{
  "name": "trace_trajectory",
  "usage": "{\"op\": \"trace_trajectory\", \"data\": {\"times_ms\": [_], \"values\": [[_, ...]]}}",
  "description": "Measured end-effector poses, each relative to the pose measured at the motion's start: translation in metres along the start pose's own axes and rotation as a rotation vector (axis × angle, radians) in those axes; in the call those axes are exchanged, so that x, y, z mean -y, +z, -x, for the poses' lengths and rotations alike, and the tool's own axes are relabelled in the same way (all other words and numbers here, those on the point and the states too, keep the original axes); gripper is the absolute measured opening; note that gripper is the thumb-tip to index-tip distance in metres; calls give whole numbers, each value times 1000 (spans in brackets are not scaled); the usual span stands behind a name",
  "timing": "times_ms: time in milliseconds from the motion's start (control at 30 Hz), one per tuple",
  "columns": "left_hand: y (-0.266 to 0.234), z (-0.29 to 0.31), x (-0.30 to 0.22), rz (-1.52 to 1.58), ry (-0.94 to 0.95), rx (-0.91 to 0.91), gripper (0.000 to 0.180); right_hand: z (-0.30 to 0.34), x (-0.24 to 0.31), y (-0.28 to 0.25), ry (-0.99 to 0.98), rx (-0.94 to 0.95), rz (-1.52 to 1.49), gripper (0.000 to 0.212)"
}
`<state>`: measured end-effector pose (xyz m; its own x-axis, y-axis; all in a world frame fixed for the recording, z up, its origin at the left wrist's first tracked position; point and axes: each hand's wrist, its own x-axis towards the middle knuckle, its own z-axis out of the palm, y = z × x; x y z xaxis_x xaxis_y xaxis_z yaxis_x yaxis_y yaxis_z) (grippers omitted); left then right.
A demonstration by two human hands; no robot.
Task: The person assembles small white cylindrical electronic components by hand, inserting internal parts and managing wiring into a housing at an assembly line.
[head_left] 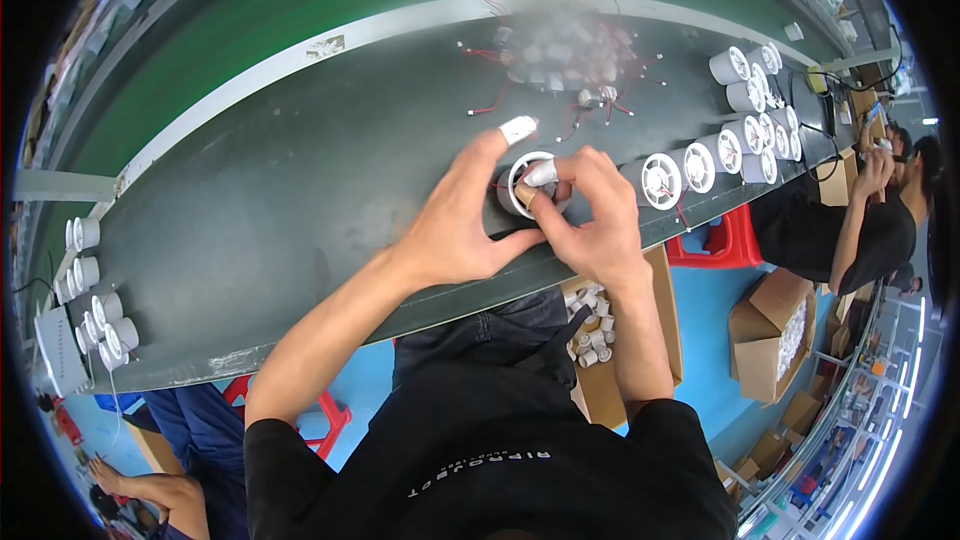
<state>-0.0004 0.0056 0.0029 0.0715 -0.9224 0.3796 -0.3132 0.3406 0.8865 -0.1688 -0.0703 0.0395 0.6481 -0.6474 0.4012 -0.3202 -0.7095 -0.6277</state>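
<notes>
A white round housing (pixel 505 202) with an open ring-shaped rim stands on the dark table in front of me. My left hand (pixel 462 215) curves about its left side, index finger and thumb stretched apart; its other fingers are hidden. White tape wraps that index fingertip. My right hand (pixel 600 225) reaches into the housing's mouth with index finger and thumb pinched together. White tape covers its index fingertip and a tan wrap the thumb tip. What the pinch holds is hidden. A thin red wire (pixel 493 185) pokes out at the housing's left.
Beyond my hands lies a blurred heap of small parts (pixel 565 55) with red wires. Spoked white housings (pixel 660 182) line the table's right; more white cups (pixel 87 232) stand far left. Cardboard boxes (pixel 765 325) and a red stool (pixel 735 240) are below. People sit on both sides.
</notes>
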Motion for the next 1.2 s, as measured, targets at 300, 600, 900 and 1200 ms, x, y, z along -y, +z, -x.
{"op": "trace_trajectory", "data": {"times_ms": [300,600,900,1200], "values": [[9,0,4,132,-86,-62,95,8,11,27,574,-387,-799,30],[6,7,3,106,-79,-75,93,2,16,1,257,-101,-43,28],[8,6,9,107,-39,-85,93,3,15,3,32,-173,97,26],[10,3,2,16,-2,-9,92,-4,26,-1,250,-339,-530,42]]}}
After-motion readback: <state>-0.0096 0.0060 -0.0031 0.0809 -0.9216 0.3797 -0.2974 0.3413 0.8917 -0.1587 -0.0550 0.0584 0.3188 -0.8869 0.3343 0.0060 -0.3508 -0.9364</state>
